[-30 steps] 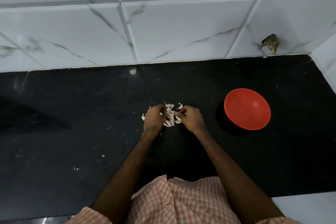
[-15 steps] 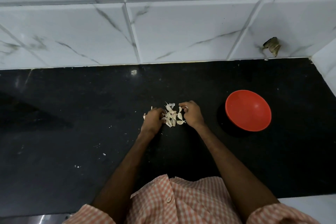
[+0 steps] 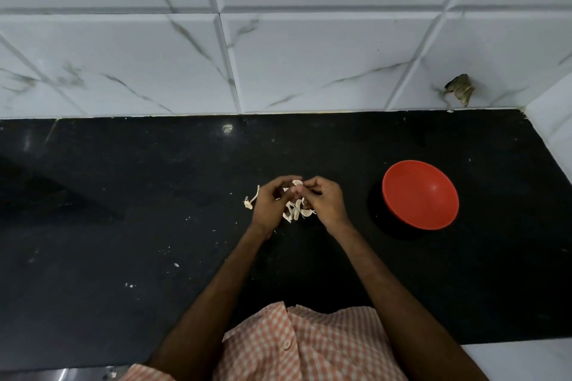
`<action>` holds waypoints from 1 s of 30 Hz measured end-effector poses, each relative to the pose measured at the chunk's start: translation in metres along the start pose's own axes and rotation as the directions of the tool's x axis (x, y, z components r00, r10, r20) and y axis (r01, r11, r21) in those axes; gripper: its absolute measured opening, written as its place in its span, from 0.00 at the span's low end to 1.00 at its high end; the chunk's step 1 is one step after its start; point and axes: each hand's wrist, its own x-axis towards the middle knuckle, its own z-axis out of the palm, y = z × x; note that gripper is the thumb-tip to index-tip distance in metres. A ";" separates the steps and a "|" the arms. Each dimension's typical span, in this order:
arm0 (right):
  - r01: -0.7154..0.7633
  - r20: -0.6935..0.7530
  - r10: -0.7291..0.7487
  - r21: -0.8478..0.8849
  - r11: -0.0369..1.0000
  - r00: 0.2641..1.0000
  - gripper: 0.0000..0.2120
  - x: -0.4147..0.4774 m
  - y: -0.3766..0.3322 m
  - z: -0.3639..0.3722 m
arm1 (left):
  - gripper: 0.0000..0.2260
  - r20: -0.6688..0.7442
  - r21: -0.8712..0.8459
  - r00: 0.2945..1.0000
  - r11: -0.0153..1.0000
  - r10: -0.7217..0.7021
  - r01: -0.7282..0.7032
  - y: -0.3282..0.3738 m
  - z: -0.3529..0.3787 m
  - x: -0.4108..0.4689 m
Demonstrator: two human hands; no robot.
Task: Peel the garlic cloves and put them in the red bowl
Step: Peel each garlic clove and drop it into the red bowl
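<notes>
A white marble-veined tiled wall point(image 3: 309, 56) fills the upper part of the view, with a black worktop point(image 3: 123, 195) running along its foot to a corner on the right. At the bottom edge is the person's orange-and-white checked shirt point(image 3: 297, 346), and both bare forearms reach forward from it over the worktop. A red bowl point(image 3: 420, 195) stands on the worktop to the right, well apart from the hands, its inside facing the camera. The left hand point(image 3: 270, 206) and the right hand point(image 3: 325, 201) meet near the middle of the worktop. Both have their fingers curled, and their fingertips close together on a pale garlic clove point(image 3: 297, 184) held between them. Just under the hands, a small heap of garlic pieces point(image 3: 294, 210) lies on the worktop. Whether these are cloves or loose skins is too small to tell. A thin pale stem piece point(image 3: 252, 198) lies just left of the left hand, and white flecks point(image 3: 176, 265) dot the worktop nearer the person.
</notes>
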 end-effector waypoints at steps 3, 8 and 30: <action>-0.016 0.023 0.015 0.054 0.998 1.000 0.07 0.000 -0.001 0.003 | 0.09 -0.040 -0.044 0.999 0.999 0.022 -0.024 0.000 -0.001 -0.003; -0.045 0.080 0.040 0.061 0.997 0.996 0.12 -0.003 -0.003 0.004 | 0.07 -0.044 -0.083 0.999 0.996 0.024 -0.028 0.003 -0.007 -0.007; 0.054 0.057 -0.045 -0.159 0.986 0.997 0.04 -0.003 -0.022 -0.003 | 0.03 -0.078 0.028 0.991 0.994 0.110 -0.108 0.008 -0.011 -0.010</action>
